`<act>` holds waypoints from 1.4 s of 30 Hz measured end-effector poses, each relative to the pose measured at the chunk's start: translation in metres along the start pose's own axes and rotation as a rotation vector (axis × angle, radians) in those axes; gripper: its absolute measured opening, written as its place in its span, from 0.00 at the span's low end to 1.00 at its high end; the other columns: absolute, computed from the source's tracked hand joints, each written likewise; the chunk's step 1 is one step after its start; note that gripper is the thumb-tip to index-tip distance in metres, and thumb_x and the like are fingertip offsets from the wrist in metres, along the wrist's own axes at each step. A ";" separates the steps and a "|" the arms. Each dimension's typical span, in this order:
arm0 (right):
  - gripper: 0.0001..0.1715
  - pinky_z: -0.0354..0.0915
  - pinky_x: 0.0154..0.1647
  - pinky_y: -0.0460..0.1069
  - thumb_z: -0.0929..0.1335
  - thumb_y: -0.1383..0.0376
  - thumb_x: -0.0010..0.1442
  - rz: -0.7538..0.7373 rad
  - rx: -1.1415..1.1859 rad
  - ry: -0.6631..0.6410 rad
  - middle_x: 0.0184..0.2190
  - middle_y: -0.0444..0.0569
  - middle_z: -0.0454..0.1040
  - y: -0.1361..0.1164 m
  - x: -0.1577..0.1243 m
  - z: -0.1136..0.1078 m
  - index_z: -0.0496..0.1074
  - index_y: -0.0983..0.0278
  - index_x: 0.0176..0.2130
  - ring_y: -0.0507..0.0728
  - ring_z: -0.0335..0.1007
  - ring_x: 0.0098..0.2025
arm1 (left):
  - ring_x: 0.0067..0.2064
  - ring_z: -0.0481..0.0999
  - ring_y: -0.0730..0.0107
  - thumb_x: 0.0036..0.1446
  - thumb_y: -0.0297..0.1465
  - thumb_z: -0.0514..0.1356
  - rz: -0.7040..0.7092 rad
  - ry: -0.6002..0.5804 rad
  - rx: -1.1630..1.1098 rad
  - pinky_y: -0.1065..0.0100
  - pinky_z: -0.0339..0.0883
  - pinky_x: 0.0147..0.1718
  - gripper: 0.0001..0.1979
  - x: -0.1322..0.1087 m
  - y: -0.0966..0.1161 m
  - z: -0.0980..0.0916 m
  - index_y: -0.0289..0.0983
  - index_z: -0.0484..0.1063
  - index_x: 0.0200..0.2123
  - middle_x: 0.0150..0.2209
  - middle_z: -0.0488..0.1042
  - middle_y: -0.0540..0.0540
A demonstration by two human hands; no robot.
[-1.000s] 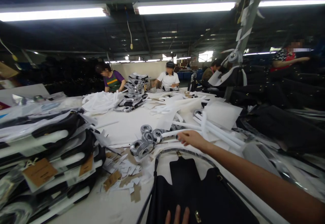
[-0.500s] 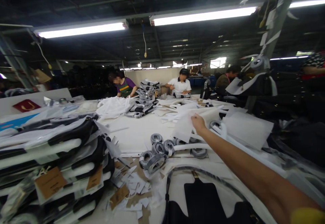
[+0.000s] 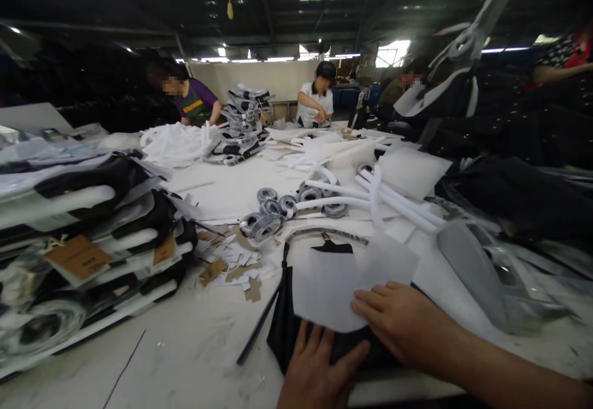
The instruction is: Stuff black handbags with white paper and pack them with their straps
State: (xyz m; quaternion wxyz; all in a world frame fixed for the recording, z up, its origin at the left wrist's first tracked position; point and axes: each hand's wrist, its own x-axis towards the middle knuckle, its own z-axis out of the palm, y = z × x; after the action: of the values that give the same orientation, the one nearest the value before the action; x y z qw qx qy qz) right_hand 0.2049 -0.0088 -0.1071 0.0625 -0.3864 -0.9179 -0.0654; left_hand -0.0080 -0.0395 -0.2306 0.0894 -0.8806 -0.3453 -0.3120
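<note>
A black handbag (image 3: 278,328) lies on the table in front of me, its strap (image 3: 264,316) trailing to the left side. Over it rests a thin white sheet (image 3: 324,288), covering most of the bag's upper part. My left hand (image 3: 319,366) is at the bag's near edge, fingers spread on the black material just below the sheet. My right hand (image 3: 405,322) lies on the sheet's near right part with its fingers stretched out; its thumb is hidden. The bag's curved handle (image 3: 315,231) and a small metal clasp (image 3: 325,236) show beyond the sheet.
Wrapped black bags (image 3: 92,211) are stacked at left, with brown tags. Grey coiled straps (image 3: 266,227) and white foam tubes (image 3: 338,201) lie beyond the bag. Paper scraps (image 3: 231,254) are scattered nearby. Two people work across the table (image 3: 217,180).
My right hand has brought a white sheet back from the far pile and laid it over the bag. My left hand has come into view. The view has tilted down.
</note>
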 end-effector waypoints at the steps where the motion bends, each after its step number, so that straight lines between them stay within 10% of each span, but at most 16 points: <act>1: 0.18 0.67 0.38 0.50 0.66 0.72 0.56 0.011 0.006 -0.029 0.40 0.55 0.80 -0.004 -0.007 0.006 0.75 0.64 0.46 0.58 0.74 0.36 | 0.53 0.78 0.55 0.61 0.43 0.59 -0.019 -0.038 -0.023 0.55 0.75 0.48 0.30 0.000 0.001 -0.004 0.58 0.57 0.66 0.55 0.75 0.44; 7: 0.21 0.69 0.46 0.56 0.65 0.71 0.59 0.003 0.083 -0.056 0.43 0.55 0.78 -0.003 -0.019 0.021 0.73 0.64 0.52 0.60 0.73 0.40 | 0.60 0.72 0.54 0.60 0.39 0.62 -0.055 -0.162 -0.076 0.54 0.70 0.56 0.34 0.001 0.007 -0.019 0.56 0.55 0.67 0.64 0.67 0.47; 11: 0.25 0.49 0.66 0.71 0.64 0.69 0.62 -0.102 0.210 -0.016 0.52 0.55 0.76 -0.005 -0.019 0.029 0.69 0.62 0.59 0.65 0.68 0.56 | 0.60 0.71 0.55 0.62 0.36 0.59 -0.046 -0.229 -0.091 0.55 0.70 0.57 0.32 0.005 0.007 -0.029 0.52 0.55 0.68 0.65 0.65 0.47; 21: 0.39 0.42 0.68 0.72 0.64 0.70 0.63 -0.024 0.475 -0.230 0.69 0.52 0.57 -0.010 -0.018 0.044 0.55 0.52 0.69 0.66 0.47 0.71 | 0.51 0.80 0.56 0.61 0.35 0.60 -0.027 -0.280 -0.067 0.61 0.78 0.47 0.29 0.005 0.008 -0.028 0.48 0.61 0.65 0.56 0.76 0.45; 28: 0.30 0.43 0.70 0.69 0.62 0.60 0.70 -0.030 0.517 -0.166 0.69 0.53 0.57 -0.016 -0.017 0.048 0.56 0.54 0.69 0.64 0.48 0.71 | 0.48 0.81 0.55 0.62 0.32 0.57 0.035 -0.142 -0.025 0.59 0.78 0.46 0.22 -0.011 0.003 -0.024 0.43 0.68 0.60 0.50 0.79 0.41; 34: 0.28 0.43 0.70 0.70 0.61 0.59 0.71 -0.040 0.513 -0.139 0.69 0.53 0.56 -0.018 -0.020 0.059 0.59 0.57 0.68 0.65 0.47 0.71 | 0.32 0.81 0.74 0.62 0.23 0.58 0.021 0.050 -0.272 0.76 0.75 0.35 0.13 0.019 0.015 -0.067 0.35 0.73 0.49 0.34 0.81 0.48; 37: 0.30 0.42 0.70 0.70 0.63 0.60 0.69 -0.040 0.537 -0.106 0.68 0.55 0.57 -0.019 -0.021 0.063 0.59 0.59 0.67 0.65 0.47 0.71 | 0.44 0.81 0.70 0.64 0.26 0.55 -0.047 -0.025 -0.407 0.73 0.76 0.44 0.16 0.052 0.017 -0.072 0.36 0.69 0.54 0.44 0.81 0.43; 42: 0.26 0.46 0.70 0.68 0.65 0.57 0.68 0.058 0.745 -0.001 0.66 0.55 0.62 -0.009 -0.026 0.057 0.67 0.58 0.63 0.63 0.52 0.70 | 0.59 0.73 0.61 0.68 0.31 0.52 -0.194 -0.226 -0.273 0.54 0.69 0.58 0.24 0.051 -0.005 -0.028 0.38 0.57 0.65 0.59 0.73 0.40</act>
State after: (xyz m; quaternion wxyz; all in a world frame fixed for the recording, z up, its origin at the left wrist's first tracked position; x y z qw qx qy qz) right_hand 0.2129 -0.0236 -0.1683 0.2000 -0.3632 -0.8675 0.2750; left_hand 0.0043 -0.0181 -0.1779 -0.1005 -0.8766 -0.3908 -0.2623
